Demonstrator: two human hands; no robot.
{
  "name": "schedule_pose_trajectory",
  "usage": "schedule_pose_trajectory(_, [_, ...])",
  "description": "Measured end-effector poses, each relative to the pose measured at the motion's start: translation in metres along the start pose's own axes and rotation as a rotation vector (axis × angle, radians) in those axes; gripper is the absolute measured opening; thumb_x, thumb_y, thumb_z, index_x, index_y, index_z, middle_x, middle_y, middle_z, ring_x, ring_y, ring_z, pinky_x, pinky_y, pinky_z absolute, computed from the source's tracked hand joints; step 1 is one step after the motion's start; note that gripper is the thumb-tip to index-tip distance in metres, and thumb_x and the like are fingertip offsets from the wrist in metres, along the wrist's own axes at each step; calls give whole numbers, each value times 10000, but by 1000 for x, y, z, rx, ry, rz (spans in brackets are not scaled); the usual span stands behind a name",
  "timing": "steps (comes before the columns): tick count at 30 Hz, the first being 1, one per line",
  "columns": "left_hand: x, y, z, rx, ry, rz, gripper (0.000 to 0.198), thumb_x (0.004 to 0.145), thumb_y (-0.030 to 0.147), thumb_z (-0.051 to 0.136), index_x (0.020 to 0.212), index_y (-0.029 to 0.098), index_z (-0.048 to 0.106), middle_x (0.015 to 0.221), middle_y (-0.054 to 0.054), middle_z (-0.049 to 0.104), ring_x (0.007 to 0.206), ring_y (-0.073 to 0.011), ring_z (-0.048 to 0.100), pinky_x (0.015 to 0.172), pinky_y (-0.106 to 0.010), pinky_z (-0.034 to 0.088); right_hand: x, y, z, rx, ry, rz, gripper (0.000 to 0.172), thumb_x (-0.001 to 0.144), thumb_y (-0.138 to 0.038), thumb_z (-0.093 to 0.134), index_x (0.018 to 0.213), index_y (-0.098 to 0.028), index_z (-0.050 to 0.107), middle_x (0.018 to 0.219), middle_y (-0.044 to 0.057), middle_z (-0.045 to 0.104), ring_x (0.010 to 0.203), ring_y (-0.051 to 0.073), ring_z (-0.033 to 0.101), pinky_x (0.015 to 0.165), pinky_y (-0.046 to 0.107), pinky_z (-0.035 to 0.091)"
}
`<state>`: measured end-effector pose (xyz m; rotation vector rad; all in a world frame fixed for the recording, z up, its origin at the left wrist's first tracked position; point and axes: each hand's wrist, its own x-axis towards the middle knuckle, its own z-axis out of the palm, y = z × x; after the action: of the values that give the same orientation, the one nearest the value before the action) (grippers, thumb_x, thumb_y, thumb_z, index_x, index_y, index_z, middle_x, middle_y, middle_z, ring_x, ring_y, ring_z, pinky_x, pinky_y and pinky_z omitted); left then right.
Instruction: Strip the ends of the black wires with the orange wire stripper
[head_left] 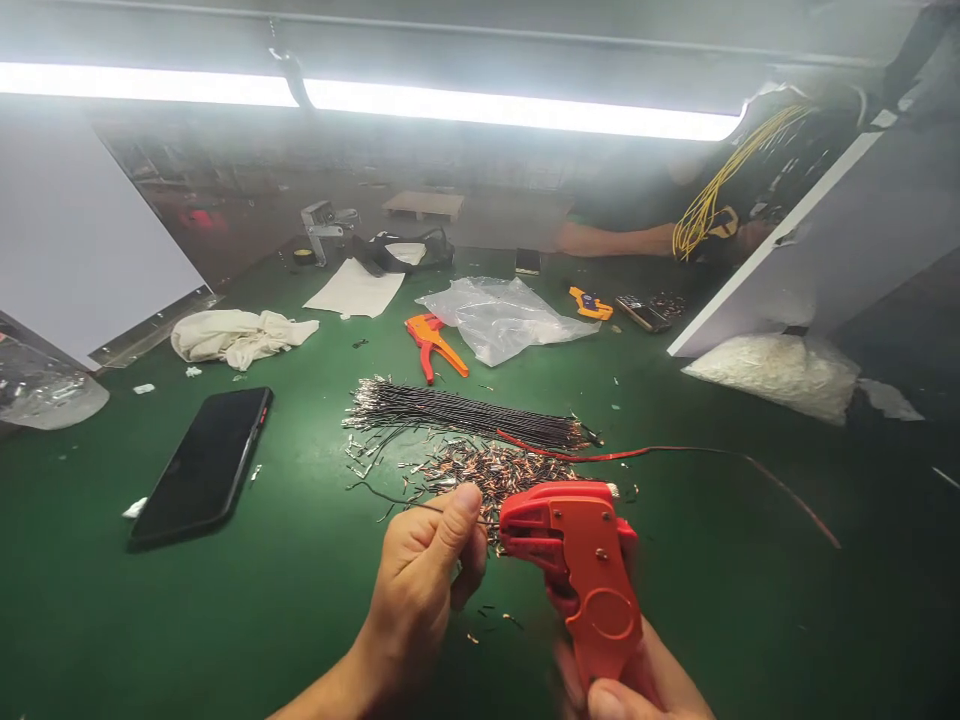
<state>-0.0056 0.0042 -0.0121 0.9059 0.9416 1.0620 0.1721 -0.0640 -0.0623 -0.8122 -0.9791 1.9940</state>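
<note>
- Green flat desk: bundled thin black wires, ends bared, look finished.
- Left hand, six o'clock of them: fingers pinch a single thin black wire, seemingly mid-strip; how many remain, unclear.
- Right hand, four o'clock from left: fingers wrap red plastic wire stripper.

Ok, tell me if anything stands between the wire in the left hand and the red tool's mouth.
Nothing visible does. The left hand pinches the dark wire right beside the mouth of the red tool, held in the right hand. The scrap pile lies beyond, not between them. Whether the wire's tip is already inside, I can't tell.
</note>
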Motion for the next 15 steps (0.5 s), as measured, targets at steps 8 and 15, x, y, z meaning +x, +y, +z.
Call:
schedule_pose_trajectory(8, [8,-3,-5,-3,-55,-68,611,836,618,627,430,186,476,375,55,354,380,-75,291,424,-253,216,-6,-7,-1,-38,34,23,425,762,-604,710,792,-198,588,622,-14,471,540,145,443,592,316,452])
schedule_pose_trajectory(15, [13,9,-9,30,-201,-44,483,831,570,683,586,176,547,501,34,501,481,-96,419,510,-244,321,-5,-18,6,72,-18,111,510,701,-616,756,952,-217,562,706,13,546,595,176,505,635,359,451])
